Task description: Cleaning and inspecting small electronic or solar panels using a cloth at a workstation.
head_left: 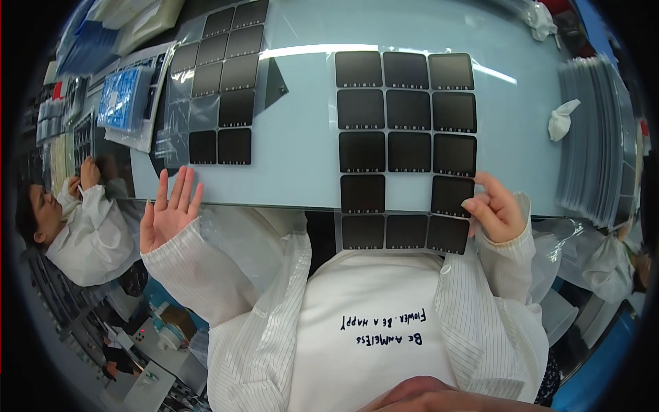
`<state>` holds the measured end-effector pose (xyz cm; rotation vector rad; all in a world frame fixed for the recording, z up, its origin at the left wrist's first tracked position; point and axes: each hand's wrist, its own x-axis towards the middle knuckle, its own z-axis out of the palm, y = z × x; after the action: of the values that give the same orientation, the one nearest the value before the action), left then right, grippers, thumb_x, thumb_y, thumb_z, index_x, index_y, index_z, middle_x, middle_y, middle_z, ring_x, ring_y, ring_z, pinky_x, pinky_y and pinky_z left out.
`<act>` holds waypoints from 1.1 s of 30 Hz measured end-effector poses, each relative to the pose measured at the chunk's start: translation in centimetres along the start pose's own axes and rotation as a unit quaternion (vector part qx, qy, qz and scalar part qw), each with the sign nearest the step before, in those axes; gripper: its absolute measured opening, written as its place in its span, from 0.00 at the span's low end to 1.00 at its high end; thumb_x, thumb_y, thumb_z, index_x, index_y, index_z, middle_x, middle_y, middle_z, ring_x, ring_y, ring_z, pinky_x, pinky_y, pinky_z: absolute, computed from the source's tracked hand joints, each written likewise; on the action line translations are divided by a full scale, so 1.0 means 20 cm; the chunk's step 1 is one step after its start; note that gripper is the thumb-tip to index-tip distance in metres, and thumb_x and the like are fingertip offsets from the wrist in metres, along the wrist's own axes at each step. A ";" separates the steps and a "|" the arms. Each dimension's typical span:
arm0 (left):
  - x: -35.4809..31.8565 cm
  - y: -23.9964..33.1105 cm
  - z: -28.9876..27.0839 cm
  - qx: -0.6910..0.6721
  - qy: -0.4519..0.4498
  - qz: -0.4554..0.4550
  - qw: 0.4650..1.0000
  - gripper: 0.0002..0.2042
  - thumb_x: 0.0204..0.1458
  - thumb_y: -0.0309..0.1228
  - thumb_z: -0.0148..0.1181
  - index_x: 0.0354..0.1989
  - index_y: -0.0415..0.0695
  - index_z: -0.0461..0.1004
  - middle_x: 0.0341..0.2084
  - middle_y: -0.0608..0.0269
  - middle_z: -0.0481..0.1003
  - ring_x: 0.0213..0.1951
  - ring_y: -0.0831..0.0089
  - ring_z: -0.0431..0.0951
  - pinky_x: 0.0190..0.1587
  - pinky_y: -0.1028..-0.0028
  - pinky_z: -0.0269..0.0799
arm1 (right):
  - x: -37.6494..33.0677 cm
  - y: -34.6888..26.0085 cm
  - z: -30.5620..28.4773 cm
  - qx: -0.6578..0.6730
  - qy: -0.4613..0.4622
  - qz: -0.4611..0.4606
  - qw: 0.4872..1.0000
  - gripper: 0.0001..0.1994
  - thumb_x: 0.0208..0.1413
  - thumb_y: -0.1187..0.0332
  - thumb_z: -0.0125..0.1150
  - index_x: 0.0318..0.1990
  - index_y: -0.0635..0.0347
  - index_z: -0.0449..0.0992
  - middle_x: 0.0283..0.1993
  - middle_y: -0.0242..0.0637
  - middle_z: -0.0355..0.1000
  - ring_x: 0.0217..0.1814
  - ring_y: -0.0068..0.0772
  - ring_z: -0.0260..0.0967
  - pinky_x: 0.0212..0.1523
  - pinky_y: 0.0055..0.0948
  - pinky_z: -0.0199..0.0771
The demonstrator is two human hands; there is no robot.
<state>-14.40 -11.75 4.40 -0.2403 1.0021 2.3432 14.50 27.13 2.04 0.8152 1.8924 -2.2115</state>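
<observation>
A clear sheet bearing rows of dark rounded squares (408, 110) lies in front of me, its near end reaching past the table edge. One place in its middle column, second row from the near end, has no dark square. My right hand (498, 209) pinches the sheet's right edge between thumb and fingers. To the left, my left hand (171, 214) is open, palm up with fingers spread, holding nothing. Just beyond its fingertips is another clear sheet with dark squares (220, 146), with gaps among its squares.
Both sheets rest on a pale glossy table (302, 151). A stack of clear sheets (594, 137) stands at the right, beside a crumpled white wad (563, 120). A blue packet (123, 99) and more stacked sheets fill the far left. Another person (86, 226) sits at the left.
</observation>
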 end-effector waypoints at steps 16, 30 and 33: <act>0.05 -0.02 -0.05 0.007 0.114 0.071 0.991 0.26 0.56 0.30 0.47 0.63 0.35 0.53 0.64 0.41 0.51 0.67 0.53 0.52 0.69 0.54 0.46 | 0.00 -0.01 0.05 -0.135 0.010 -0.019 0.991 0.22 0.58 0.78 0.50 0.60 0.72 0.59 0.24 0.31 0.71 0.21 0.17 0.65 0.22 0.16 0.64; 0.34 -0.50 0.41 0.367 -0.120 0.053 0.921 0.18 0.57 0.30 0.52 0.55 0.36 0.65 0.54 0.49 0.68 0.56 0.61 0.68 0.56 0.65 0.66 | 0.50 -0.23 -0.02 -0.046 0.126 -0.035 0.990 0.17 0.63 0.65 0.53 0.54 0.65 0.70 0.41 0.27 0.72 0.40 0.14 0.66 0.41 0.16 0.67; 0.41 -0.61 0.49 0.408 -0.134 0.052 0.902 0.20 0.56 0.29 0.55 0.56 0.36 0.63 0.51 0.52 0.69 0.53 0.65 0.70 0.54 0.68 0.68 | 0.56 -0.17 0.00 -0.069 0.168 -0.151 0.972 0.15 0.63 0.64 0.52 0.48 0.67 0.74 0.35 0.29 0.74 0.37 0.13 0.68 0.32 0.15 0.68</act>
<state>-13.58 5.52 0.98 0.4581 1.7575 1.7635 3.58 30.72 -0.10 0.9856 2.4470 -2.1763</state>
